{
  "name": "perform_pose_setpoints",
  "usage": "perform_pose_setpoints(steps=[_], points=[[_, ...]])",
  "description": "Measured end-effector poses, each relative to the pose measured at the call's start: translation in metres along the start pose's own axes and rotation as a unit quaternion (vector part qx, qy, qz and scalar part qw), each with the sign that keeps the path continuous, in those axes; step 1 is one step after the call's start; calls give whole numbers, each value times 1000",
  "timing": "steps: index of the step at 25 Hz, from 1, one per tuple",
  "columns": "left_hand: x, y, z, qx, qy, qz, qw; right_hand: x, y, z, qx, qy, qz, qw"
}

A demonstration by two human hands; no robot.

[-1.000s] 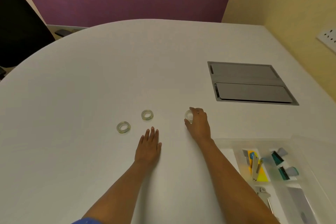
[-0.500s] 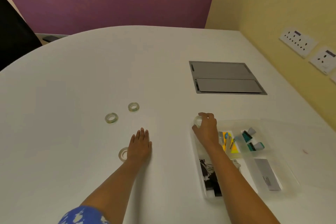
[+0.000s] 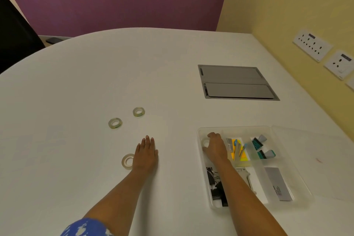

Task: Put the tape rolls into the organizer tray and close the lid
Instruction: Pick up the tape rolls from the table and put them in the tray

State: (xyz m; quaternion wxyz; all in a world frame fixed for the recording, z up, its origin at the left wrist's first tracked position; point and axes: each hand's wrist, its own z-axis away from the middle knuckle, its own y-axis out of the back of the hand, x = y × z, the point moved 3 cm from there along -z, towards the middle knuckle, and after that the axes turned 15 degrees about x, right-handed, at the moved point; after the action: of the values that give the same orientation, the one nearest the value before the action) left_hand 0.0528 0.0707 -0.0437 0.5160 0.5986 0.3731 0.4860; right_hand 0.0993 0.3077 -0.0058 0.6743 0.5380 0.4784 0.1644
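A clear plastic organizer tray (image 3: 247, 128) lies on the white table at the right, its clear lid (image 3: 316, 159) folded open to the right. My right hand (image 3: 215, 146) is inside the tray's left compartment, fingers closed on a clear tape roll (image 3: 205, 142). Three more clear tape rolls lie on the table: one (image 3: 127, 161) touching my left hand's thumb side, one (image 3: 115, 123) farther out, one (image 3: 138, 111) beyond it. My left hand (image 3: 146, 154) rests flat on the table, fingers together, holding nothing.
The tray holds black binder clips (image 3: 217, 186), yellow notes and blades (image 3: 237, 150), teal correction tapes (image 3: 261, 147) and a grey card (image 3: 277, 184). A grey cable hatch (image 3: 236, 82) is set into the table beyond. Wall sockets (image 3: 312, 45) sit on the yellow wall at the right.
My right hand carried a tape roll from the table's middle rightward and lowered it into the tray's left compartment. The view swung right. My left hand stayed flat on the table.
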Motion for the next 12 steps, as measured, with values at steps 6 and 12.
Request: perform_pose_setpoints(steps=[6,12], points=[[1,-4,0,5,5,18,1000,7,-1,2,31,-103,-94,990],[1,-5,-2,9,5,29,1000,6,7,0,56,-154,-143,976]])
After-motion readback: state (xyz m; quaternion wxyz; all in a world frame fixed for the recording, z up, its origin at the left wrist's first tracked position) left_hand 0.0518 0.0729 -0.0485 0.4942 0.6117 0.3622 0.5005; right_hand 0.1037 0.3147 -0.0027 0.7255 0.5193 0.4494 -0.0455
